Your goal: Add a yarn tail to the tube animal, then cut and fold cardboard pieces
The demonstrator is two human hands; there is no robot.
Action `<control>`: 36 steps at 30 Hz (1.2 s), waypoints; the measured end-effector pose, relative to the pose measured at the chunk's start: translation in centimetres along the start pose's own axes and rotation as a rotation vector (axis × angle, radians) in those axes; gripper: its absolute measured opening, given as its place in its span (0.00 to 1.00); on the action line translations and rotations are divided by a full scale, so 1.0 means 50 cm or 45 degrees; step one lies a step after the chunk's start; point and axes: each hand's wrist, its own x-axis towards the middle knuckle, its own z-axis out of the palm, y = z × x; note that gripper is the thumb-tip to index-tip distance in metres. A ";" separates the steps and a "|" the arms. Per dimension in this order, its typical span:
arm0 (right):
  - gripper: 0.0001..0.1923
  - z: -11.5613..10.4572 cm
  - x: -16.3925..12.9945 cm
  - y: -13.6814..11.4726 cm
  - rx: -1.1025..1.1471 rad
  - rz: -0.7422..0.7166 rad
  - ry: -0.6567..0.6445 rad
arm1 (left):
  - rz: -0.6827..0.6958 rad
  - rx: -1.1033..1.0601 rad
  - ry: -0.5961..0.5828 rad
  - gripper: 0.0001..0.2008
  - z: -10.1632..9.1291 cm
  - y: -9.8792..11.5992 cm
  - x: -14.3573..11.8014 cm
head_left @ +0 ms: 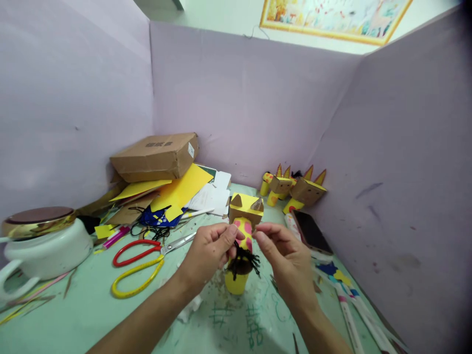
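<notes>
In the head view, a cardboard giraffe figure stands on the table, with a yellow-topped box head, brown ears and a yellow neck with pink spots. A tuft of black yarn hangs at its near side, above a yellow tube. My left hand has its thumb and fingers pinched at the left of the neck, beside the yarn. At the neck's right, my right hand is closed in a pinch near the head. Whatever either pinch holds is too small to make out.
Red-and-yellow-handled scissors lie left. Behind are yellow paper sheets and a cardboard box. A white lidded mug stands far left. Finished-looking giraffe figures, a phone and markers are right. Partition walls surround the table.
</notes>
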 end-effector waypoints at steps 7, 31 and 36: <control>0.06 0.003 0.009 -0.030 -0.344 -0.232 -0.290 | 0.118 -0.068 -0.064 0.19 -0.004 -0.013 0.000; 0.14 0.005 -0.003 0.004 0.007 0.037 -0.107 | 0.074 0.181 0.124 0.11 0.021 -0.008 0.003; 0.10 0.002 0.001 0.007 -0.041 0.048 -0.063 | 0.071 0.200 0.100 0.11 0.023 -0.008 0.014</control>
